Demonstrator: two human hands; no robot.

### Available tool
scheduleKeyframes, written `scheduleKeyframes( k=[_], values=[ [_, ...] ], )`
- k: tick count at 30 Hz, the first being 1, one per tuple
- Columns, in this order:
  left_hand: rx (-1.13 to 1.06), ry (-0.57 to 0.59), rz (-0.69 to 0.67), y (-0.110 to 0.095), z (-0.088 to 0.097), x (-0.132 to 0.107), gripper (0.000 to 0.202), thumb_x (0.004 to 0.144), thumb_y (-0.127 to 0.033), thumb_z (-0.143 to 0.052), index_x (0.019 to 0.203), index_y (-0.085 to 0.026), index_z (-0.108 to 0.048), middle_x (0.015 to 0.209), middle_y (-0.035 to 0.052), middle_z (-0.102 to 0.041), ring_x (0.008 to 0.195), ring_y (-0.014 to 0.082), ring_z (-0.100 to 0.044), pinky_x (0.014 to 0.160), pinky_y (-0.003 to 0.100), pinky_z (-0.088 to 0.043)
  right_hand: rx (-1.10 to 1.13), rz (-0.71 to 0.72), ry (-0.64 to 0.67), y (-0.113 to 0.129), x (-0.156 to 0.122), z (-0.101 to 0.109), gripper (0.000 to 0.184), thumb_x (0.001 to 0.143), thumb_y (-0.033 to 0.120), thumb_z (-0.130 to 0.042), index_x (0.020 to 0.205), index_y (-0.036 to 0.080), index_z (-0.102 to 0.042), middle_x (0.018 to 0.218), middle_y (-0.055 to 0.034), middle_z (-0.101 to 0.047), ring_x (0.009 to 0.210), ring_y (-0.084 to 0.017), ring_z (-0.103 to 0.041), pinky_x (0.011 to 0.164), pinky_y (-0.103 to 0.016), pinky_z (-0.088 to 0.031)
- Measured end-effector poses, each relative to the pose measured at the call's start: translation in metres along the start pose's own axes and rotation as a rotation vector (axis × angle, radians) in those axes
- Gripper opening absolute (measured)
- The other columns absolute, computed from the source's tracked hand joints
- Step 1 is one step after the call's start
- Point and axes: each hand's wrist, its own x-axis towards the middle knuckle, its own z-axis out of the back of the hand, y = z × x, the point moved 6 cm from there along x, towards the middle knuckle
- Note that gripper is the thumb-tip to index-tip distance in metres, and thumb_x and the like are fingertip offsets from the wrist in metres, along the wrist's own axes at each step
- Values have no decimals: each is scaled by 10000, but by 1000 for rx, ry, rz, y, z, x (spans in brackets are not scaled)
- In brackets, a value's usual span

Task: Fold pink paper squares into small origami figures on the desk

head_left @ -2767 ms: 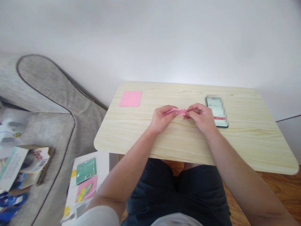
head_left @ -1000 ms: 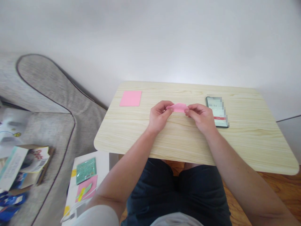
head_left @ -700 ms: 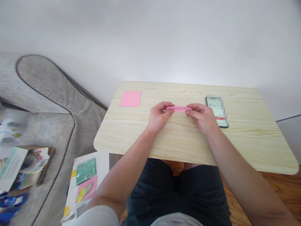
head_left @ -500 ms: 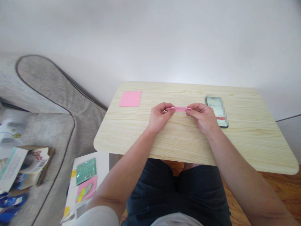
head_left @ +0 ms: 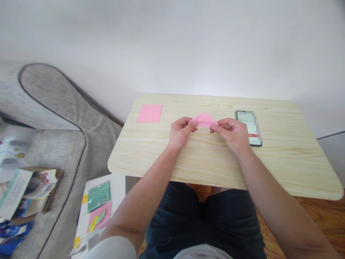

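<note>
Between my two hands is a folded piece of pink paper, raised a little over the wooden table. Its upper part shows as a low peak, and a narrow folded band runs along the lower edge. My left hand pinches the left corner between thumb and fingers. At the opposite corner, my right hand pinches the paper the same way. A flat pink paper square lies at the table's far left.
A phone with a timer lies on the table, just beyond my right hand. Lower left, a white surface bears a green packet and paper pieces. A grey sofa with an open box stands at the left.
The pink paper has tilted up, so its peaked upper face now shows where only a thin strip did before. Both hands keep hold of its ends and have shifted slightly.
</note>
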Motion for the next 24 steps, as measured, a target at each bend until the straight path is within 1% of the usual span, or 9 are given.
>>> scheduleKeyframes(
  k=[3,6,10,12,14,16,18,21,24],
  values=[
    [-29,3,0,-2,-1,-1,247,800,-414,-806,770,-182,-727,637,-12,-653,605,105,-560,643,265,-448,28,2,17,0,0,-1,265,796,460,-848,869,228,-744,789,-38,-797,746,-211,-766,751,-357,-613],
    [-35,17,-3,-2,-2,-1,200,773,-371,-821,810,-189,-747,649,-17,-656,612,108,-570,639,267,-454,76,13,32,0,0,-2,250,797,439,-851,873,235,-729,782,-30,-792,734,-208,-763,755,-364,-617],
    [-53,86,-23,0,-6,-1,163,741,-210,-787,903,-214,-803,787,4,-741,692,122,-636,688,273,-502,100,56,13,1,0,-2,195,788,354,-858,901,249,-737,798,-12,-788,738,-195,-758,754,-348,-612],
    [-41,131,-71,-1,-8,-1,212,756,-144,-734,928,-232,-821,884,16,-779,767,134,-679,753,281,-534,114,67,-2,1,1,-1,175,786,321,-852,899,253,-736,797,-3,-785,744,-188,-759,760,-336,-611],
    [0,133,-147,-5,-7,-3,250,785,-113,-693,952,-242,-828,958,24,-798,868,154,-715,835,295,-554,154,51,-19,-2,3,0,199,783,309,-847,941,257,-738,799,5,-786,744,-179,-759,764,-325,-613],
    [73,106,-234,-9,-7,-5,266,821,-98,-665,976,-242,-827,1007,31,-804,954,172,-728,907,312,-558,243,-21,-29,-9,5,0,270,778,308,-843,1021,263,-734,799,13,-785,726,-168,-755,738,-308,-617],
    [155,74,-326,-15,-7,-9,279,850,-83,-642,1000,-237,-821,1022,34,-801,980,174,-729,933,322,-559,366,-149,6,-16,6,-2,273,795,328,-819,1044,251,-736,809,3,-785,702,-167,-749,676,-294,-619],
    [271,36,-455,-22,-8,-14,311,873,-57,-608,1027,-234,-812,1024,36,-795,980,173,-726,934,333,-567,503,-321,124,-22,4,-10,200,841,382,-747,905,193,-758,818,-47,-782,683,-189,-745,597,-304,-621],
    [365,25,-541,-24,-10,-17,330,893,-54,-584,1055,-236,-806,1053,45,-786,1014,182,-723,948,353,-574,536,-359,134,-22,3,-11,164,810,337,-778,879,189,-765,797,-46,-777,677,-189,-743,580,-299,-627]
  ],
)
